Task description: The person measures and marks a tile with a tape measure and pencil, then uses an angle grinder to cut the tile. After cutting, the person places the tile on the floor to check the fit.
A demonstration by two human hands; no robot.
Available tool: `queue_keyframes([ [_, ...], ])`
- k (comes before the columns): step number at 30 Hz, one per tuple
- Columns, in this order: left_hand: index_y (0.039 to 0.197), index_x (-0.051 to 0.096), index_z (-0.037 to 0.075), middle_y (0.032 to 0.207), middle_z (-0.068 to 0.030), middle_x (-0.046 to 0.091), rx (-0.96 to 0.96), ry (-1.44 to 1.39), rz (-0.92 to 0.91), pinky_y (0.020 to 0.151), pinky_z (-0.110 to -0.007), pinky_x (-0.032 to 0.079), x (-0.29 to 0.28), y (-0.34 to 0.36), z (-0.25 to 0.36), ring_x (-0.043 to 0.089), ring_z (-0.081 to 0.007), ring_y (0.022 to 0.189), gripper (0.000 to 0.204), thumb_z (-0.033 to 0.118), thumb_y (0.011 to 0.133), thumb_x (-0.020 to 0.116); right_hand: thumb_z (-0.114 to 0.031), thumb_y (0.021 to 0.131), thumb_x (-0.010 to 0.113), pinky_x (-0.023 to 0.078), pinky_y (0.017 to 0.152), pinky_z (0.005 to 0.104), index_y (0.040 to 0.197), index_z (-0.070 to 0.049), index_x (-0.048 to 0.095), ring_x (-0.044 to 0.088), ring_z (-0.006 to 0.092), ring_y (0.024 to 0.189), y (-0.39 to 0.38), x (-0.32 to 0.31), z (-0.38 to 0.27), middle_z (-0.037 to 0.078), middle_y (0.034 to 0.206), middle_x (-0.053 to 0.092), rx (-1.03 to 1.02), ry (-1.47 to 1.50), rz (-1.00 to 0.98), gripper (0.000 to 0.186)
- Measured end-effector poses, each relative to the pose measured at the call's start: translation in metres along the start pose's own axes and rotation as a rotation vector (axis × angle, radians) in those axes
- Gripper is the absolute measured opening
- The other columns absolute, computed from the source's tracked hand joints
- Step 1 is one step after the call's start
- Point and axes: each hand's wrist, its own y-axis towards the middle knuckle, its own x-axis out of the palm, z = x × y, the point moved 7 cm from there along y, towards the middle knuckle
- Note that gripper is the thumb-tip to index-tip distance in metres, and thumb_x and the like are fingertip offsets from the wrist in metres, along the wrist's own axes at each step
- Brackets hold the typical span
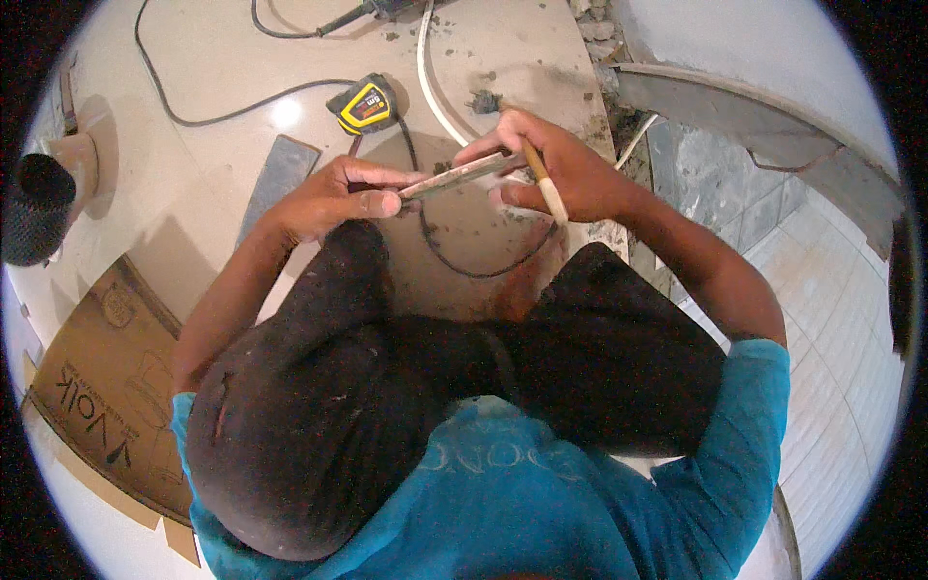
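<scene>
In front of my knees I hold a thin flat piece, perhaps a tile strip, seen nearly edge-on and tilted up to the right. My left hand pinches its lower left end between thumb and fingers. At the other end, my right hand has its fingers closed about the piece. A tan stick with a pale end, like a pencil or marker, also sits in my right hand. Beyond my left hand lies a yellow and black tape measure. Near my left wrist rests a grey flat slab.
A black cord and a white cable cross the dusty floor; a plug lies beyond my right hand. Part of a power tool shows at the top. Cardboard and a dark mesh cylinder are left; broken wall edging is right.
</scene>
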Motion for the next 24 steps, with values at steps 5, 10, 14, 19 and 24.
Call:
queue_keyframes([
  [5,0.129,0.063,0.000,0.102,-0.0069,0.070,-0.179,0.219,0.242,0.083,-0.028,0.049,0.016,0.009,0.007,0.062,-0.0128,0.094,0.048,0.036,0.097,0.064,-0.020,0.086,0.077,0.048,0.076,0.0343,0.086,-0.004,0.049,0.062,0.0221,0.084,-0.012,-0.041,-0.008,0.012,0.094,0.065,-0.204,-0.527,0.211,0.032],
  [10,0.133,0.059,0.001,0.103,-0.0162,0.070,-0.261,0.604,0.450,0.077,-0.033,0.052,0.072,0.061,0.045,0.064,-0.0197,0.093,0.043,0.028,0.099,0.060,-0.017,0.084,0.076,0.048,0.063,0.0385,0.083,-0.005,0.044,0.066,0.0263,0.075,-0.088,-0.111,0.036,0.011,0.079,0.059,-0.046,0.009,0.447,0.035],
  [14,0.138,0.053,0.000,0.115,-0.0269,0.065,0.105,1.139,0.430,0.083,-0.041,0.053,0.114,0.104,0.081,0.067,-0.0355,0.101,0.048,0.024,0.098,0.062,-0.018,0.082,0.077,0.049,0.064,0.0383,0.083,-0.005,0.042,0.068,0.0260,0.078,-0.134,-0.114,0.051,0.012,0.077,0.059,0.083,0.084,0.583,0.037],
  [19,0.139,0.047,-0.005,0.122,-0.0294,0.061,0.028,1.138,0.271,0.093,-0.047,0.046,0.151,0.147,0.080,0.059,-0.0462,0.110,0.058,0.040,0.103,0.045,-0.020,0.076,0.078,0.048,0.062,0.0409,0.084,-0.006,0.047,0.065,0.0301,0.072,-0.164,-0.121,0.074,0.011,0.074,0.060,-0.006,0.127,0.783,0.036],
  [24,0.137,0.054,-0.005,0.128,-0.0241,0.062,-0.035,1.035,0.316,0.101,-0.042,0.044,0.190,0.175,0.085,0.057,-0.0333,0.121,0.062,0.046,0.103,0.042,-0.020,0.075,0.074,0.045,0.060,0.0452,0.084,-0.006,0.050,0.062,0.0375,0.069,-0.187,-0.121,0.093,0.013,0.072,0.059,-0.020,0.095,0.839,0.029],
])
